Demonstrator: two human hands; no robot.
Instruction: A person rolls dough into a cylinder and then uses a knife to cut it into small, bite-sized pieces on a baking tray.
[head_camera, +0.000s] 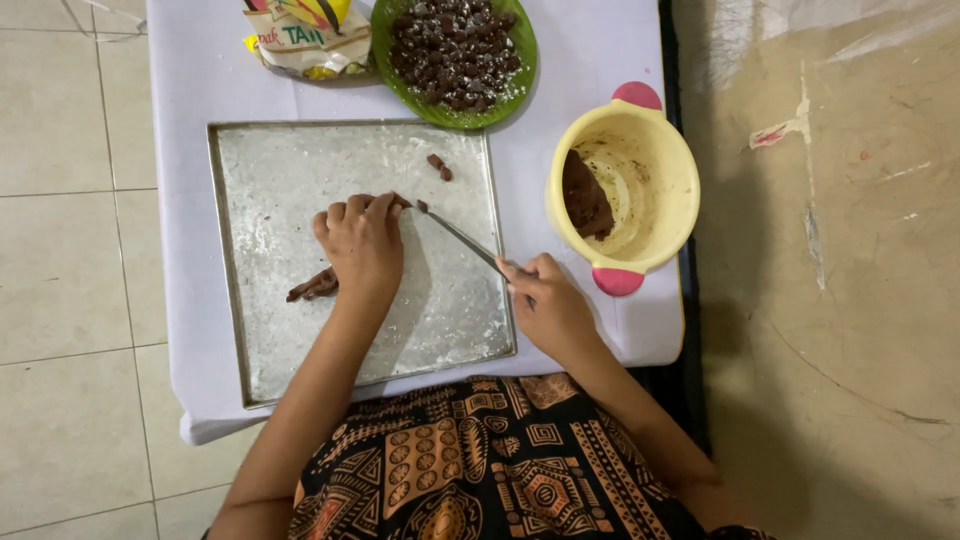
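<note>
My left hand (362, 245) presses down on a brown dough rope (314, 286) in the middle of the metal tray (260, 160); the rope runs from lower left, where its end pokes out under my palm, up toward the right under my fingers. My right hand (550, 305), at centre right, has a closed grip on a knife (455, 235), whose blade slants up-left so its tip sits just beside my left fingertips. Two cut pieces (439, 166) lie apart, toward the tray's upper right.
</note>
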